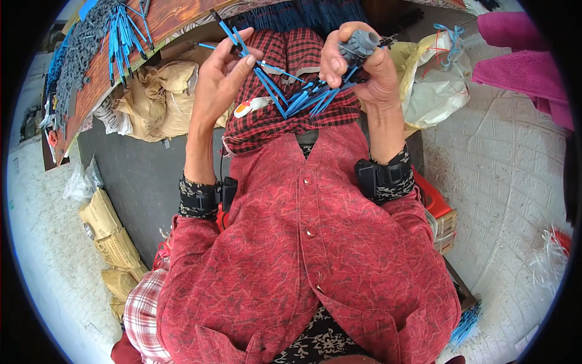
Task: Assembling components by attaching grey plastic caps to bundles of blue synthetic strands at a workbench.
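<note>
Holding a grey plug [362,43] above the lap, the right hand [364,67] has its fingers curled tight round it, thumb pressed on the near side. A fan of blue wires [309,97] spreads from under that hand, down and toward the left, across a red checked cloth [291,115] lying over the knees. The left hand [221,76] is raised beside it, fingers narrowed in a pinch on a few of those wires [233,36], which run up past the fingertips and back down to the bundle. Both wrists carry dark bands [382,176]. Along the wooden board [151,24] at the upper left edge lie more blue wires [121,36] next to a heap of grey parts [85,42], well apart from the hands. Crumpled tan sacks [157,97] sit under the board's near edge. A pale plastic bag [433,85] with loose wire ends lies just right of the right hand, and pink cloth [521,60] fills the upper right corner.
</note>
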{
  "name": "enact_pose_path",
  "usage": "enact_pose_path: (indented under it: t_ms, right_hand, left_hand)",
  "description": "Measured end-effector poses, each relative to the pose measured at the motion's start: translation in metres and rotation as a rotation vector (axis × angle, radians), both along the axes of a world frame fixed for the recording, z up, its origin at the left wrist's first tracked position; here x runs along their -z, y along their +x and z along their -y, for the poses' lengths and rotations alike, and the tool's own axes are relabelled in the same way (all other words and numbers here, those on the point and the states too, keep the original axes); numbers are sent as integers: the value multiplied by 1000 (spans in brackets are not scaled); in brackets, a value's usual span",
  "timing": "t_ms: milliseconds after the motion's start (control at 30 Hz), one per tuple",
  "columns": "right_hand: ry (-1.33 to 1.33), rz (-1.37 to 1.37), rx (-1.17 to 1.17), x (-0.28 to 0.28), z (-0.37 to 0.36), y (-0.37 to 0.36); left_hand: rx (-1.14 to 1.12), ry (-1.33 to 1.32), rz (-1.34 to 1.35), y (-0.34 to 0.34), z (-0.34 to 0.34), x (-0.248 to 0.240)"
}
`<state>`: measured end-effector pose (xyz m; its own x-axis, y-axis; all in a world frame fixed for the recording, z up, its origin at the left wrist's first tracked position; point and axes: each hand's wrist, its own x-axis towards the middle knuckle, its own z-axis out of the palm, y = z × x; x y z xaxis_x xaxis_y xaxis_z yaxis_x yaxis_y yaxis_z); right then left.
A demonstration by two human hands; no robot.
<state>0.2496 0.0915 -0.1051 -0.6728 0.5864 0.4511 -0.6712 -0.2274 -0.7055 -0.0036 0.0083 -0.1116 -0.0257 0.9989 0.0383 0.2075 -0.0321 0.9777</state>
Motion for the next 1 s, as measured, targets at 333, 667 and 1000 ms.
enact_pose_path:
  t_ms: [333, 667, 1000]
  right_hand:
    - [-60, -80, -34, 2, -8, -14]
    - [-98, -31, -35, 1, -12, -22]
    - [-105, -52, -37, 5, -17, -22]
  left_hand:
    - [-171, 257, -111, 25, 21, -9]
    - [-115, 438, -183, 19, 21, -15]
    - [-25, 574, -286, 9, 24, -28]
